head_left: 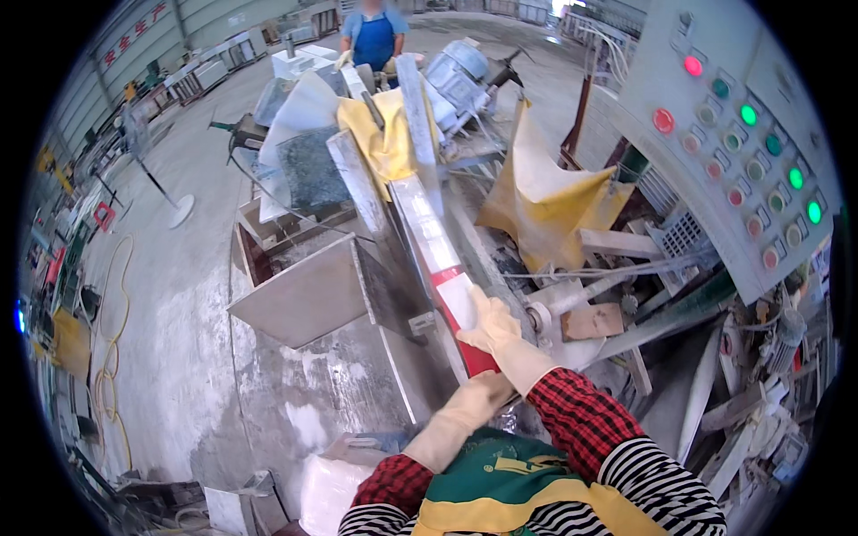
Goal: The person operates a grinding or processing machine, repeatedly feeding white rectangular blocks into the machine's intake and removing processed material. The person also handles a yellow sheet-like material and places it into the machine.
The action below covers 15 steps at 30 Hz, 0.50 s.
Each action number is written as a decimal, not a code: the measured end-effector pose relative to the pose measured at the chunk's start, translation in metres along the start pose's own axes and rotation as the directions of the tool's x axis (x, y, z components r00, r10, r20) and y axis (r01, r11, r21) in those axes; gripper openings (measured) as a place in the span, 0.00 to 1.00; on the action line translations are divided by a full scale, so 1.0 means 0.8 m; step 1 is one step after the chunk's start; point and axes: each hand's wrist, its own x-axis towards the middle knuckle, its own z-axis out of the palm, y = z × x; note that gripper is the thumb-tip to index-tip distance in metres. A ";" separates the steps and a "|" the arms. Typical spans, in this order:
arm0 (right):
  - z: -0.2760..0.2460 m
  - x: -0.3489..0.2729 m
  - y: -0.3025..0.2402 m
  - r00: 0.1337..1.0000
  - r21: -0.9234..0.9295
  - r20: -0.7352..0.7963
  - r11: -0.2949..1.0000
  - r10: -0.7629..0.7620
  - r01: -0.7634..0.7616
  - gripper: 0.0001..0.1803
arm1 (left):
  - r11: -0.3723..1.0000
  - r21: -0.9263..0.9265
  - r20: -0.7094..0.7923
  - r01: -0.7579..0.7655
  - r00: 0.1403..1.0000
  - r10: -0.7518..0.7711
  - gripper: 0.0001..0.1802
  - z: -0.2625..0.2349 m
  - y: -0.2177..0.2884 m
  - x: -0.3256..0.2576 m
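My right hand (pixel 492 323), in a cream rubber glove, grips the near end of a white rectangular stone piece (pixel 457 297) lying on a narrow red belt (pixel 477 355). Its thumb reaches toward the belt. Nearer to me, my left hand (pixel 475 399), gloved alike, is at the belt's near end, below my right wrist. Its fingers are partly hidden, so I cannot tell what they hold. Farther along the same track lie glossy white pieces (pixel 424 219), running under a yellow sheet (pixel 387 134) draped over the machine.
A control panel (pixel 728 134) with lit buttons stands at the right. A yellow-white sheet (pixel 545 201) hangs beside the machine's motor (pixel 460 64). Left of the track is a grey metal trough (pixel 304 290). A person in a blue apron (pixel 374 40) stands at the far end. Scrap pieces crowd the right.
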 end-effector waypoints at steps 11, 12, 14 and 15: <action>-0.010 -0.170 0.161 0.990 0.755 -0.135 0.644 -0.032 0.124 0.51 | 0.357 -0.931 -0.109 0.074 0.878 -0.466 0.20 0.063 0.040 0.068; -0.021 -0.189 0.173 0.996 0.897 -0.077 0.433 -0.037 0.086 0.49 | 0.443 -0.888 -0.097 0.123 0.892 -0.441 0.19 0.071 0.048 0.078; -0.010 -0.224 0.216 0.985 0.917 -0.161 0.377 0.056 0.128 0.39 | 0.459 -0.843 0.033 0.279 0.880 -0.474 0.20 0.089 0.072 0.091; -0.022 -0.241 0.225 0.979 0.912 -0.177 0.391 0.100 0.125 0.38 | 0.495 -0.817 0.053 0.297 0.892 -0.448 0.21 0.102 0.080 0.096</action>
